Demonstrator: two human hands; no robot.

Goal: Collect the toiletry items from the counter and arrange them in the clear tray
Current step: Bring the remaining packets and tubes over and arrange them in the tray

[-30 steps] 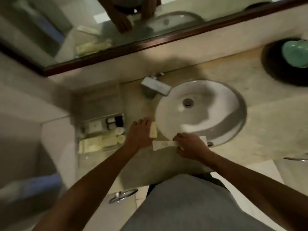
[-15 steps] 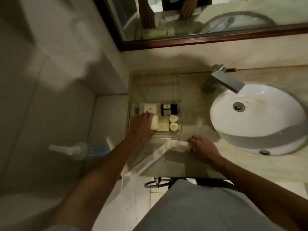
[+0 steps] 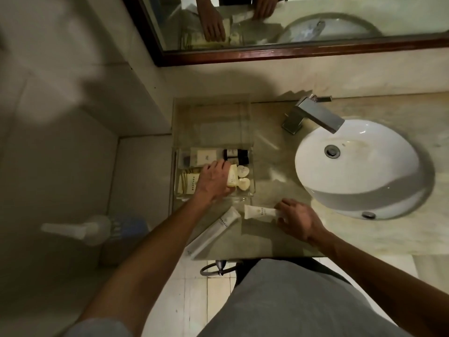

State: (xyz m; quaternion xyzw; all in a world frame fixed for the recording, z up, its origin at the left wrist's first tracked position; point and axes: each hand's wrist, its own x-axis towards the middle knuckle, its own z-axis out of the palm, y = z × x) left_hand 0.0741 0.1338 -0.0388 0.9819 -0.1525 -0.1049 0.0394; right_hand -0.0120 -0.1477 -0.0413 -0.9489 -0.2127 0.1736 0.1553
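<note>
The clear tray (image 3: 252, 190) sits on the counter left of the sink and holds a white packet (image 3: 205, 156), two small dark bottles (image 3: 235, 155), two round cream soaps (image 3: 243, 177) and cream sachets (image 3: 188, 182). My left hand (image 3: 213, 182) is inside the tray, closed on a small cream packet (image 3: 232, 177) that rests among the items. My right hand (image 3: 295, 218) is in front of the tray, gripping one end of a white tube (image 3: 258, 211) lying on the counter. A long white wrapped item (image 3: 215, 231) lies slanted by the counter's front edge.
A white round sink (image 3: 357, 166) with a square chrome faucet (image 3: 313, 115) lies to the right. A wood-framed mirror (image 3: 291, 53) hangs behind. Left of the counter a tiled wall drops away, with a blurry pump bottle (image 3: 97, 229) below. A metal ring (image 3: 216, 268) hangs under the counter edge.
My left hand carried the small cream packet from beside the sink into the tray. My right hand dragged the white tube leftward along the counter. The view swung left.
</note>
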